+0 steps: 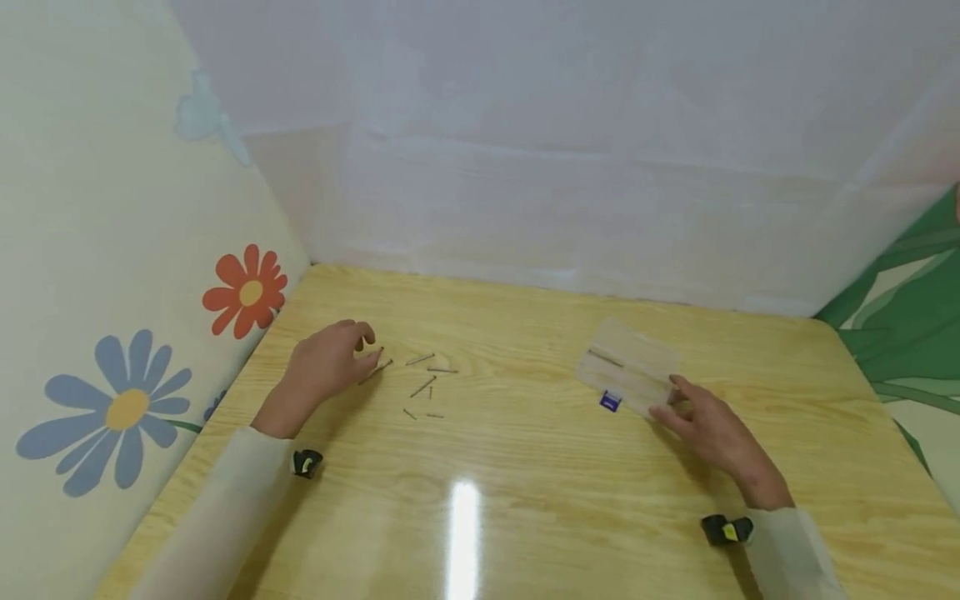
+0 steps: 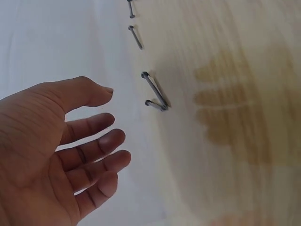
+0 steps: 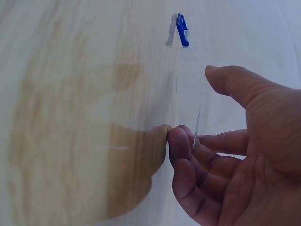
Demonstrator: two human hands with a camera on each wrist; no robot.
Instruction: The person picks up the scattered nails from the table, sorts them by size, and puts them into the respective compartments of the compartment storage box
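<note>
Several grey nails (image 1: 423, 386) of differing lengths lie scattered on the wooden table, left of centre. My left hand (image 1: 330, 364) hovers at the left end of this group, its fingers bent slightly and apart. In the left wrist view the thumb and fingers have nothing between them, with a long nail (image 2: 154, 89) just beyond the fingertips. To the right lies a flat clear plastic box (image 1: 637, 350) with a blue latch (image 1: 611, 401) on its near side and one nail (image 1: 605, 357) showing within its outline. My right hand (image 1: 708, 425) holds the box's near right end between thumb and curled fingers.
The wooden table (image 1: 487, 450) ends at a white cloth backdrop (image 1: 480, 208). On the left rises a wall with painted flowers (image 1: 127, 411); green leaves are printed on the right one (image 1: 911, 312). Each wrist wears a small black camera band (image 1: 306, 463).
</note>
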